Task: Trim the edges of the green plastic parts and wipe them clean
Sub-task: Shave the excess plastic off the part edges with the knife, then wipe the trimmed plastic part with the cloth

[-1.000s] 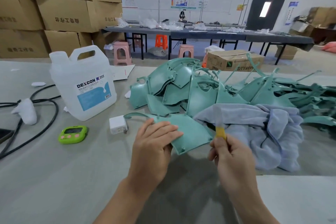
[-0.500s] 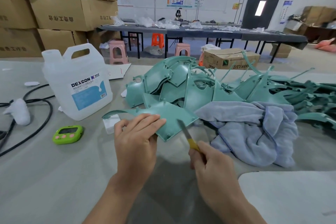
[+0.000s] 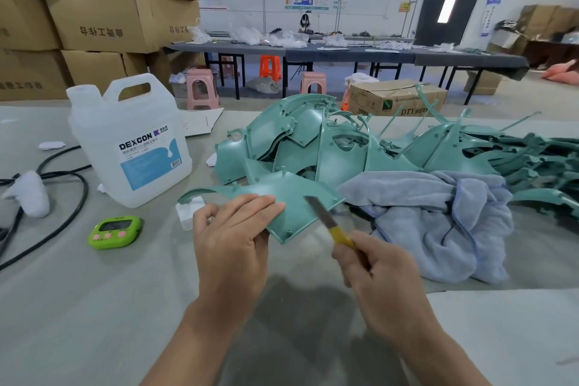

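**Blade on the edge of a held green part**

The left hand (image 3: 232, 244) holds one green plastic part (image 3: 291, 194) raised just above the desk (image 3: 78, 307). Its fingers (image 3: 253, 205) are pressed together and laid across the part's near face. The thumb is hidden, so how it bears on the underside cannot be told. The part's thin curved arm runs out to the left past the knuckles, and its broad flat end sticks out to the right of the fingertips.

The right hand (image 3: 382, 285) has its fingers curled round the yellow handle of a knife (image 3: 327, 221). The blade lies against the broad end, near its lower right edge.

Behind the held part is the pile of green parts (image 3: 344, 147), and a blue-grey towel (image 3: 438, 219) is bunched to the right of the knife. A white jug (image 3: 131, 147) and a green timer (image 3: 114, 232) stand to the left.
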A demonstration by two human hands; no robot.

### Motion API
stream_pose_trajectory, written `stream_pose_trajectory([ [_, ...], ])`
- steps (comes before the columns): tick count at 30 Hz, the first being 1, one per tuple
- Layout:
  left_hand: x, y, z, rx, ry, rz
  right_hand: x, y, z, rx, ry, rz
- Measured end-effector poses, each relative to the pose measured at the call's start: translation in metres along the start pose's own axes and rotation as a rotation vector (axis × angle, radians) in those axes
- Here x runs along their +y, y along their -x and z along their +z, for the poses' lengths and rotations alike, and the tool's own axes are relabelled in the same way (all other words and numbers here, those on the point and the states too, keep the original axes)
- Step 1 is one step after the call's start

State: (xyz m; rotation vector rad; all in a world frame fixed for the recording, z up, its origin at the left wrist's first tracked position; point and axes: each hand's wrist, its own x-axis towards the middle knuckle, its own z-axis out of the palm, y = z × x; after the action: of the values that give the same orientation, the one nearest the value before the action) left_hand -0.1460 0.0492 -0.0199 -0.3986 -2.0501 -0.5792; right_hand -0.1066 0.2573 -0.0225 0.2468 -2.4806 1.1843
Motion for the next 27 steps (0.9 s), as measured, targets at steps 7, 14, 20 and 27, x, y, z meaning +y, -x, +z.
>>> stream_pose_trajectory([
  [7,-0.001,0.0,-0.004,0.077,0.032,0.023,0.026,-0.018,-0.011,0.197,0.113,0.252],
  [14,0.024,-0.019,-0.024,0.344,0.567,-0.266,0.029,-0.01,-0.015,-0.256,0.248,0.31],
  [20,0.003,-0.026,-0.02,0.397,0.899,-0.866,0.044,-0.038,-0.053,0.324,0.533,0.17],
  [27,-0.018,-0.001,0.021,0.061,1.069,-1.485,0.082,-0.061,-0.07,0.047,0.932,0.218],
])
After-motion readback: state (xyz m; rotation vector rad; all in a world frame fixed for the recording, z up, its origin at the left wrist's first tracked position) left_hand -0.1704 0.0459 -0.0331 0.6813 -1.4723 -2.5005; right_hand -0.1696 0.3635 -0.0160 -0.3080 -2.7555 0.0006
